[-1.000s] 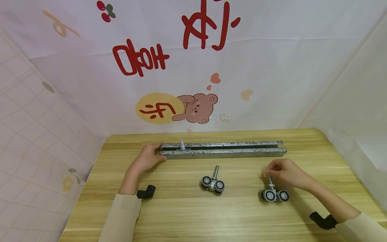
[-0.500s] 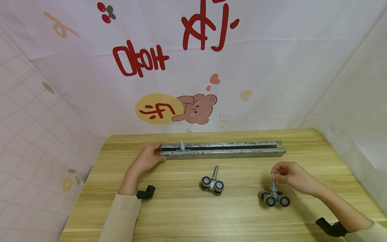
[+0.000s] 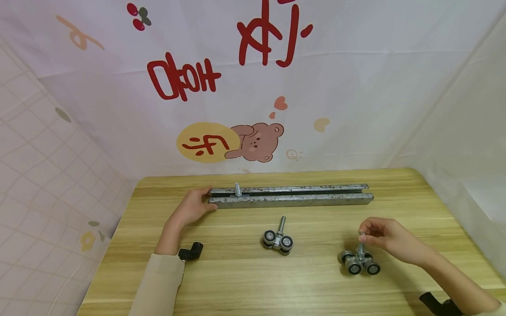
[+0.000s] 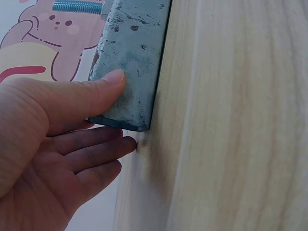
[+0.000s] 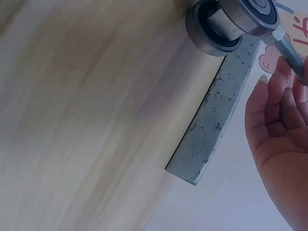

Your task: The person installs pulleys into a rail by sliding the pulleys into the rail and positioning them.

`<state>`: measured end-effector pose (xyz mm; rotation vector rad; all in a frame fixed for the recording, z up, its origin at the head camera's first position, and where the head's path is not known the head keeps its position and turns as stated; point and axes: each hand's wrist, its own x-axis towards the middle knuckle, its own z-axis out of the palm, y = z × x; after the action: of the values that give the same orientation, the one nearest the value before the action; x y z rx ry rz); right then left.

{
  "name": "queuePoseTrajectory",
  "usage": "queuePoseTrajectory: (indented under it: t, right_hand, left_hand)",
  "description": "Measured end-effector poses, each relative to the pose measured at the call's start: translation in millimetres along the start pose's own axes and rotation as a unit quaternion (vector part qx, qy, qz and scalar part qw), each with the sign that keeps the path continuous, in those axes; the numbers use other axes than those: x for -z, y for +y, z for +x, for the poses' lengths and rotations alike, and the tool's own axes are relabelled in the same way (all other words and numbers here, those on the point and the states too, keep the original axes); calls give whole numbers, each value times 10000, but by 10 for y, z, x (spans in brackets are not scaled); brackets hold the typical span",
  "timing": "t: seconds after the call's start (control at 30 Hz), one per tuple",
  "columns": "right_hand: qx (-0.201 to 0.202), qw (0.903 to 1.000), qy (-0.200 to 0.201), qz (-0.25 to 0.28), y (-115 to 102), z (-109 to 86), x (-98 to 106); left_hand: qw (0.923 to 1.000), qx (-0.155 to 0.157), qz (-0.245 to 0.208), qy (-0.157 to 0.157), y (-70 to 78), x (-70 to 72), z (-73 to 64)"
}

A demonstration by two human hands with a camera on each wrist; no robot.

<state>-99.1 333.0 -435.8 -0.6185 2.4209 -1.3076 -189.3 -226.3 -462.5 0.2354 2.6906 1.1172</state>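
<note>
My left hand (image 3: 191, 206) holds the left end of a grey, scuffed steel channel rail (image 3: 292, 201). In the left wrist view its thumb (image 4: 103, 91) lies on the rail's front face, and some fingers extend past the end. A threaded bolt (image 3: 238, 190) stands up from the rail's slot near that hand. At the right, my right hand (image 3: 391, 239) pinches the top of the upright bolt of a roller trolley (image 3: 357, 265), whose wheels are black and silver. The right wrist view shows this trolley's wheels (image 5: 260, 12) in front of the rail.
Between the hands, a second roller trolley (image 3: 278, 241) lies with its bolt tilted up. The wood-grain table (image 3: 245, 285) backs onto a white printed sheet (image 3: 356, 96). Black camera mounts (image 3: 191, 251) sit at both wrists.
My right hand has come nearer to me and slightly right, moving the pinched trolley a little the same way and turning it. The left hand and rail have stayed in place.
</note>
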Motion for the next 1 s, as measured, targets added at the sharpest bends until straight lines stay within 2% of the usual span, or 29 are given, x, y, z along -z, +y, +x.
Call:
queuePoseTrajectory:
  t: [0.33,0.67,1.0]
  right_hand:
    - [42,9991,200,-380,-59,-132,-61]
    - [805,9885,688,-1078,-59,-240,-132]
    - [1499,9742,957,-1392,-28,-240,-154]
  left_hand:
    - [10000,57,-39,6,26,23,-11]
    - [10000,-1,-13,14,24,13,11]
    - [10000,10,-20,-11,23,7,10]
